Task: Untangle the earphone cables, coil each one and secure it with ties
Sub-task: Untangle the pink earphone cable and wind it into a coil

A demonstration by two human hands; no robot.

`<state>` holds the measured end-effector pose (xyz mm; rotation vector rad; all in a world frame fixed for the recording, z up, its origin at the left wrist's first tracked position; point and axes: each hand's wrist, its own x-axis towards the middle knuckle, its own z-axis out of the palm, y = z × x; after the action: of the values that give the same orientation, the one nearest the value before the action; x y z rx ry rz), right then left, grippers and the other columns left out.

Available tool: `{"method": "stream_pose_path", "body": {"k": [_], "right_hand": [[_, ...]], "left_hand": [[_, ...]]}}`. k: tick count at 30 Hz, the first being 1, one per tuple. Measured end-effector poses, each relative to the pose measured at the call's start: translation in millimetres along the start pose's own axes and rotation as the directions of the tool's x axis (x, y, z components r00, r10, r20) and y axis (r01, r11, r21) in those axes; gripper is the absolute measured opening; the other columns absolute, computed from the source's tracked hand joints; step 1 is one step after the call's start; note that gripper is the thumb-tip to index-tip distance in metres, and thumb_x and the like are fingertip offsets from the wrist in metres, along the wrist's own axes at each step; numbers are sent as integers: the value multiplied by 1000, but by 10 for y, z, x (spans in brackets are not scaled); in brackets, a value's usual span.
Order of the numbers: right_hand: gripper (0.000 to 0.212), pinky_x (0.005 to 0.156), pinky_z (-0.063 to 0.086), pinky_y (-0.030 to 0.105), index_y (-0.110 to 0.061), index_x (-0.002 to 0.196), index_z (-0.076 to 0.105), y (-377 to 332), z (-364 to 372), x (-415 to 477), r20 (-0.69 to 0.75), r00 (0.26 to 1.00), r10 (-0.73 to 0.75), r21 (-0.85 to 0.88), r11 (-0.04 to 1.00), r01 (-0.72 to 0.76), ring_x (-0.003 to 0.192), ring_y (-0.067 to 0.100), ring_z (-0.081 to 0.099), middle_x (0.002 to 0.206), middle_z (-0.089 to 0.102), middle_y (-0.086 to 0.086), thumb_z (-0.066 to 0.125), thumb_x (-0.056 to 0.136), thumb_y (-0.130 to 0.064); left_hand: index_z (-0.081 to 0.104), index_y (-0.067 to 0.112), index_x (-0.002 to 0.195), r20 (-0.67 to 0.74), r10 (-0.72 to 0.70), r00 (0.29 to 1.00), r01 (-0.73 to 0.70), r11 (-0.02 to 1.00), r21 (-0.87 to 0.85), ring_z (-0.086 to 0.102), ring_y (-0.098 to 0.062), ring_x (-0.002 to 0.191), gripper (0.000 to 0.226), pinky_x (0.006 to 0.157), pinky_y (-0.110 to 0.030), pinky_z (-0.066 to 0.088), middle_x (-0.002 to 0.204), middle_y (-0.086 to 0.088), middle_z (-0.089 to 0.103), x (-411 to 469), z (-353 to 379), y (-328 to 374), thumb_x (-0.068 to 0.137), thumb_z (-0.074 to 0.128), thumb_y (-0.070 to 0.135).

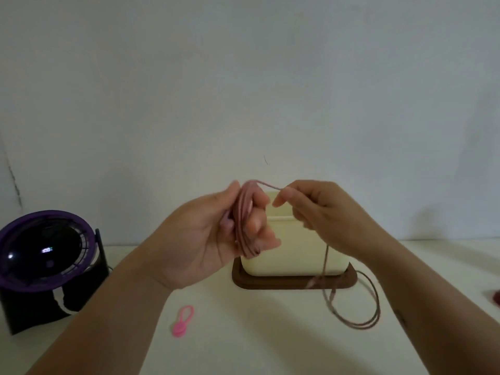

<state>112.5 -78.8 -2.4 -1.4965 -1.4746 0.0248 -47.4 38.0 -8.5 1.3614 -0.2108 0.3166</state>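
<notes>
A pink earphone cable [243, 220] is wound in several loops around the fingers of my left hand [211, 234], which is raised above the table. My right hand [322, 209] pinches the strand leaving the top of the coil. From that pinch the loose end of the cable [351, 301] hangs down and lies in a loop on the white table, right of centre. A pink tie [182, 320] with a round end lies flat on the table below my left forearm, touching nothing.
A cream box on a brown base [292, 284] stands behind my hands. A purple and black desk fan [46, 269] stands at the left. A dark red object [495, 296] shows at the right edge. A pale wall rises behind the table.
</notes>
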Motion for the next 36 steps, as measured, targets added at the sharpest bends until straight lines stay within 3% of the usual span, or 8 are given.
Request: {"method": "stream_pose_path", "body": {"k": [2,5,11,16,20,27,33,36], "right_hand": [[36,54,38,30,-33,66,62,11,124,-24,133,991,16,-6,1000,-15,49,6,38,53,43,-10,43,97,-32],[33,60,46,41,-24,74,58,-15,248,-68,323,943,82,-39,997,-73,49,11,42,57,48,0,39,100,-26],[19,71,57,30,-16,96,64,-126,201,-130,624,766,155,104,955,-278,42,8,42,56,47,-3,45,99,-20],[26,64,53,24,-10,88,69,-284,67,-117,438,894,97,-10,995,-102,47,1,44,51,43,-11,48,97,-22],[28,60,51,21,-18,77,69,-327,-57,-105,300,952,60,-80,996,-38,49,-1,46,51,51,-12,49,93,-31],[27,48,33,20,-17,71,68,-205,-47,-55,98,995,-20,-96,995,30,47,5,35,45,42,-13,61,84,-39],[36,50,38,16,-23,54,60,-73,24,-13,67,998,7,179,984,-19,49,10,37,50,38,-2,56,73,-53],[39,50,38,16,-12,67,62,-23,171,-14,171,985,15,450,888,-92,49,10,30,55,32,3,52,84,-46]], "left_hand": [[57,-4,117,-108,86,990,-105,977,-184,62,-29,103,42,114,-51,17,98,-17,65,36,-4,-36,102,34,28],[69,-1,101,-254,83,964,-180,904,-388,69,-23,93,39,98,-50,45,88,-9,70,110,39,-100,98,41,27],[58,11,109,-487,256,835,-253,965,74,69,-16,97,39,96,-44,44,95,-5,73,160,33,-121,100,26,32],[60,12,109,-345,173,923,-63,949,308,63,-12,77,41,73,-28,49,76,3,70,103,-2,-167,94,33,39],[72,32,69,-258,129,957,37,831,554,64,-13,91,46,92,-33,44,77,10,70,62,19,-181,88,31,44],[68,26,96,-199,-22,980,141,782,607,61,-17,89,42,90,-37,42,91,-2,73,-4,25,-157,88,33,49],[70,14,90,-113,-24,993,60,941,334,66,-17,77,37,79,-31,54,77,-8,69,-25,87,-39,88,41,38],[67,7,100,22,10,1000,-10,1000,-5,67,-20,82,35,97,-48,47,80,-8,66,6,72,15,95,42,31]]}}
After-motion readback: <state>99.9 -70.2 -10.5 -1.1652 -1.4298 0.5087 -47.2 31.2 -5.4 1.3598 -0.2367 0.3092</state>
